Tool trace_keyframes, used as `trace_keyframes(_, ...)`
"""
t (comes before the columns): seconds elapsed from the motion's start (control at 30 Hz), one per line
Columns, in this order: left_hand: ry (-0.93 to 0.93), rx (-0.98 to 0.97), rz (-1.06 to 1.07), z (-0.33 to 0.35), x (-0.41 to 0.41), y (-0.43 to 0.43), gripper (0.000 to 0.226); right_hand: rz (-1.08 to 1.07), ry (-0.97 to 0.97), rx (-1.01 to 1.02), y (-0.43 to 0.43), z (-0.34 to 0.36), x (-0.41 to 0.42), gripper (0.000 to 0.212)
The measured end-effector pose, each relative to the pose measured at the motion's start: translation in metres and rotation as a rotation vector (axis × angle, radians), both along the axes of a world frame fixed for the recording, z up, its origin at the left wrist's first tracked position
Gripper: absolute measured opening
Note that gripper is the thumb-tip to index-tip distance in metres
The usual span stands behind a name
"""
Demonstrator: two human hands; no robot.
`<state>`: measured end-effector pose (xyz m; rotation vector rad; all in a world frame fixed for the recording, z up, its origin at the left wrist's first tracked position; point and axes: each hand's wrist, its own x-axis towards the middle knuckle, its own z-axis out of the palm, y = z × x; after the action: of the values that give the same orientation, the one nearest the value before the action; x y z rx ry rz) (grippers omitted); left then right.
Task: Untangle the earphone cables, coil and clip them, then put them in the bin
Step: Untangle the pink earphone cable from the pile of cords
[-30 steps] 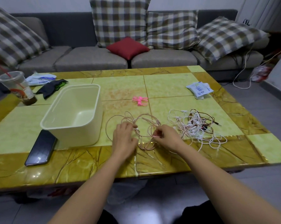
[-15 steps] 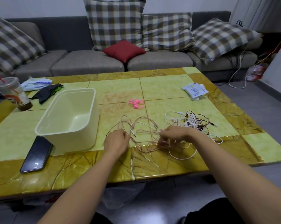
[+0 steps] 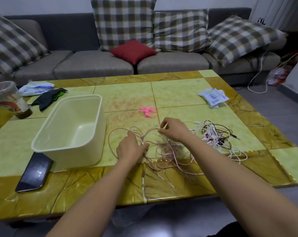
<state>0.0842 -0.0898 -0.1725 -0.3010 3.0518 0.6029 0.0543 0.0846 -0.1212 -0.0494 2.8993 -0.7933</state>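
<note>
**A:** What is different from half a second ago?

**B:** The right grip [image 3: 174,130] has gone toward 12 o'clock and is now nearer to the pink clips [image 3: 147,111]. Before, it lay lower, beside the tangle of white and dark cables [image 3: 213,135]. Now it pinches one strand of the pink cable [image 3: 163,148] between thumb and fingers. The left grip [image 3: 130,147] has hardly moved. Its fingers are curled on the same pink cable, at 8 o'clock of the right one.

**A:** Where does this cable lie?

**B:** It lies in loose loops on the tabletop [image 3: 127,94], under and between both grips, and reaches the near edge at 6 o'clock. The other tangle is at 3 o'clock, touching it.

**A:** And the room?

**B:** The tabletop is of green and yellow-brown marble tiles. Behind it, at 12 o'clock, stands a grey sofa [image 3: 93,65] with checked pillows and a red cushion [image 3: 132,51].

**A:** The containers?

**B:** The cream bin [image 3: 76,157] stands at 9 o'clock of the grips. All the cables lie outside it. A phone [image 3: 34,171] lies at its 7 o'clock corner. At 10 o'clock a plastic cup [image 3: 11,100] holds a little brown drink and a red straw.
</note>
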Motion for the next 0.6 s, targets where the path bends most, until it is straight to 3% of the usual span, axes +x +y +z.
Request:
trace_keyframes(0.07,-0.010,-0.021,-0.010,-0.002,-0.002,0.000,0.056,-0.002,-0.056,0.096,-0.006,-0.015,-0.005,0.030)
trace_keyframes(0.17,-0.027,-0.036,-0.013,-0.001,-0.005,0.000,0.030,-0.011,-0.108,0.223,-0.011,-0.036,-0.007,0.019)
trace_keyframes(0.23,-0.072,-0.021,0.020,0.000,-0.008,-0.002,0.022,-0.005,-0.135,0.222,-0.009,-0.044,-0.007,0.014)
trace_keyframes(0.3,-0.119,0.010,0.054,0.000,-0.009,-0.005,0.021,-0.016,-0.134,0.128,-0.004,-0.043,-0.005,0.022)
trace_keyframes(0.37,-0.140,0.006,0.047,0.000,-0.008,-0.007,0.023,-0.080,-0.072,-0.079,0.003,-0.037,-0.002,0.031)
trace_keyframes(0.47,-0.195,-0.009,0.058,0.004,-0.007,-0.010,0.023,-0.277,0.027,-0.593,0.012,-0.019,0.003,0.020)
trace_keyframes(0.53,-0.213,0.046,0.130,0.008,-0.005,-0.012,0.021,-0.416,0.044,-0.893,0.021,-0.005,0.006,0.017)
trace_keyframes(0.6,-0.184,0.142,0.248,0.016,-0.005,-0.017,0.028,-0.583,0.132,-1.064,0.032,0.007,0.010,0.017)
